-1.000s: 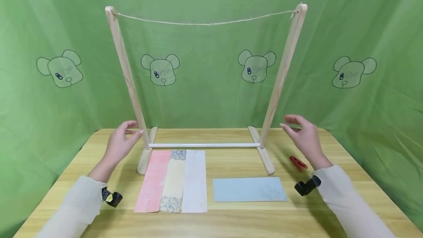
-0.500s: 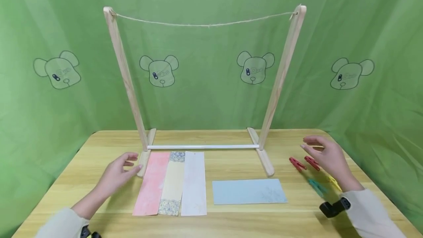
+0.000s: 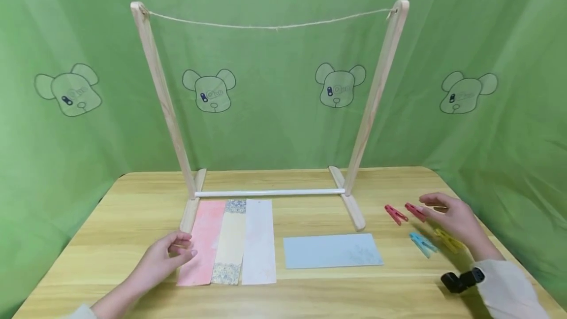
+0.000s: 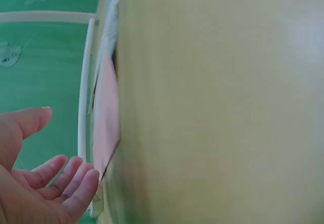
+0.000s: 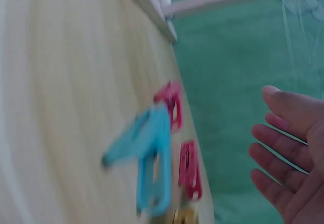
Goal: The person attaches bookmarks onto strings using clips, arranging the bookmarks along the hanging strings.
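Observation:
My left hand (image 3: 166, 256), fingers loosely bent and holding nothing, hovers beside the pink paper strip (image 3: 209, 240), overlapping its left edge in the head view. Next to that strip lie a cream one with blue patterned ends (image 3: 230, 238) and a white one (image 3: 259, 242). On the right, my right hand (image 3: 456, 220) hangs over the clothespins with relaxed, empty fingers. Its fingertips overlap a red clothespin (image 3: 414, 210) in the head view; a second red clothespin (image 3: 395, 214), a blue clothespin (image 5: 154, 173) and a yellow clothespin (image 3: 448, 240) lie around it.
A wooden stand (image 3: 161, 87) rises at the back of the table, a sagging string (image 3: 274, 27) tied between its posts and a white bar (image 3: 270, 193) low across it. A pale blue card (image 3: 328, 251) lies in front of its right foot. Green cloth (image 3: 270, 127) surrounds the table.
Both hands have come down from beside the stand's posts: the left toward the pink strip, the right outward over the clothespins. More clothespins now show. The paper strips and card have stayed put.

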Tool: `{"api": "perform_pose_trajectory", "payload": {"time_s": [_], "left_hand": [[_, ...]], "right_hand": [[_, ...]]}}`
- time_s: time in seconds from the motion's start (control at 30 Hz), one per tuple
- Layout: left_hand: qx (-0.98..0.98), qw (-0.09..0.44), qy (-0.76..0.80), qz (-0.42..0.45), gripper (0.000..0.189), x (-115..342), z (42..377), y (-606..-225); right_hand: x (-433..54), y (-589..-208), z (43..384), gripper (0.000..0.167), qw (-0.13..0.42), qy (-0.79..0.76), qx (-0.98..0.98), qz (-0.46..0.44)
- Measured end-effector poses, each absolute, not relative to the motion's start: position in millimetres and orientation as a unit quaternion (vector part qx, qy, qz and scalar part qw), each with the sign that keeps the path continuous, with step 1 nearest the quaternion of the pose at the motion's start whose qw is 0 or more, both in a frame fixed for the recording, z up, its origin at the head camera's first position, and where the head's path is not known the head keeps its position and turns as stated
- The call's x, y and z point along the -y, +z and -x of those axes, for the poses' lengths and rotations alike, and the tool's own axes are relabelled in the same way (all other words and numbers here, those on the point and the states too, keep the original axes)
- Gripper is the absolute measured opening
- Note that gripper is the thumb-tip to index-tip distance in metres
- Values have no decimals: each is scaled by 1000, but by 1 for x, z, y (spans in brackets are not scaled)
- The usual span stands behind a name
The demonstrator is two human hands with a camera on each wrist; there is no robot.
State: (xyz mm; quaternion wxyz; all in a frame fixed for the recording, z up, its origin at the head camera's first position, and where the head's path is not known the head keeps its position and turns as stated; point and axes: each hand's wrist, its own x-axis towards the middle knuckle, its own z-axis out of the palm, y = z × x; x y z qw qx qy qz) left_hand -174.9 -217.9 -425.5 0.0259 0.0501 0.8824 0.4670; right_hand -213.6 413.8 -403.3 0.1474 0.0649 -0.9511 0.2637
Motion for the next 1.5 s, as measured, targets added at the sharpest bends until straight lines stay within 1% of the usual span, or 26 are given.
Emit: {"api": "perform_pose_trajectory", "payload": {"time_s": [0.1, 0.33, 0.43, 0.63, 0.73, 0.97, 1.2, 1.3, 1.37, 1.5], "left_hand": [[-888, 27, 457, -36, 47, 218, 169, -430], [-915, 18, 402, -6, 51, 217, 163, -436], [-924, 16, 383, -4, 57, 216, 163, -438], [-927, 19, 375, -9, 77, 215, 164, -441], [-928, 14, 373, -10, 79, 213, 163, -441], [-933, -2, 359, -9, 75, 209, 162, -443], [-935, -5, 355, -7, 72, 210, 163, -441], [-934, -4, 356, -12, 69, 210, 163, -442], [-936, -1, 351, -18, 71, 209, 162, -443], [-945, -2, 325, -34, 82, 206, 162, -445]], "right_hand": [[-426, -412, 213, 35, 130, 260, 955, -59], [-443, -422, 216, 51, 69, 283, 957, -20], [-445, -425, 217, 55, 51, 291, 955, -8], [-447, -433, 223, 62, 23, 305, 952, 17], [-450, -437, 225, 65, 17, 313, 949, 35], [-454, -442, 229, 67, 21, 325, 944, 58], [-448, -442, 233, 77, 5, 340, 938, 70], [-447, -443, 235, 79, 2, 336, 939, 71], [-447, -443, 234, 78, 3, 333, 940, 73], [-446, -444, 232, 77, 2, 328, 941, 79]]}}
